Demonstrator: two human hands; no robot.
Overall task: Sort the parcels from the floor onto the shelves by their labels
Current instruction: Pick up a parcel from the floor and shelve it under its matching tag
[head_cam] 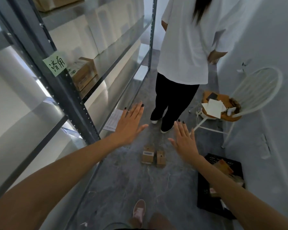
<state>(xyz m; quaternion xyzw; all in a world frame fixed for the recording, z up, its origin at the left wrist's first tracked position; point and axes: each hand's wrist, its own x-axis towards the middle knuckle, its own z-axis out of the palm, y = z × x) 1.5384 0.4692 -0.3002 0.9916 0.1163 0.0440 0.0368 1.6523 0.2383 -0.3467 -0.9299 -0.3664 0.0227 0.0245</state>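
While two parcels (153,156) sit on floor, L hand (130,124) & R hand (185,141) hover, fingers spread, empty.

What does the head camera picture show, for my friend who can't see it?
Two empty hands, left hand and right hand, reach out open above two small cardboard parcels on the grey floor. Metal shelves stand on the left, and another person in a white shirt stands ahead.
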